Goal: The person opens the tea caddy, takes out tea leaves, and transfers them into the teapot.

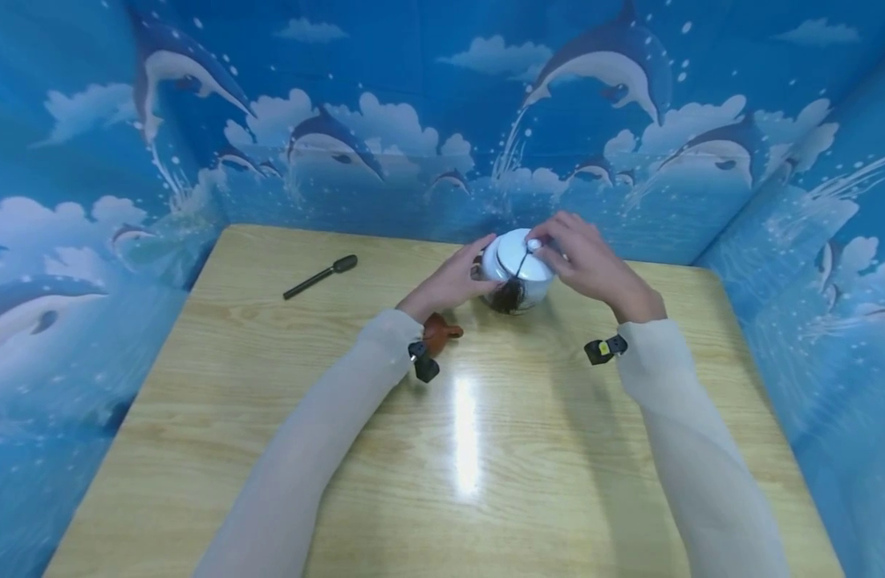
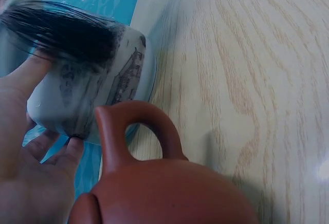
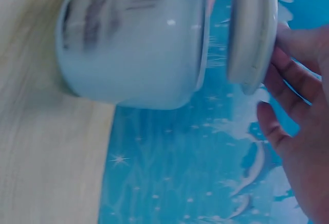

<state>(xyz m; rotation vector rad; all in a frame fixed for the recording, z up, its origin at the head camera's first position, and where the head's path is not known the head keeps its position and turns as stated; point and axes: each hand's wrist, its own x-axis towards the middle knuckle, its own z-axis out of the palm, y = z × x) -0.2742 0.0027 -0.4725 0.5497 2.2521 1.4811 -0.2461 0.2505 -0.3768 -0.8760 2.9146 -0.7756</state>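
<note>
A white ceramic jar (image 1: 536, 294) with a dark ink-style drawing stands near the table's back edge. My left hand (image 1: 452, 278) grips its side, with the thumb and fingers on either side in the left wrist view. From the jar's top hangs a black tassel (image 2: 85, 39) on a dark cord. My right hand (image 1: 585, 258) pinches the small knob of the white lid (image 3: 252, 34). In the right wrist view a gap separates the lid from the jar's mouth. Beneath my left wrist sits a reddish-brown clay teapot (image 2: 169, 193), partly hidden by the sleeve in the head view.
On the left of the wooden table (image 1: 384, 490) lies a dark rod-like tool (image 1: 321, 277) with a thicker end. A blue dolphin-print curtain (image 1: 413, 96) rises behind the table and along both sides. Light glares off the tabletop near the middle.
</note>
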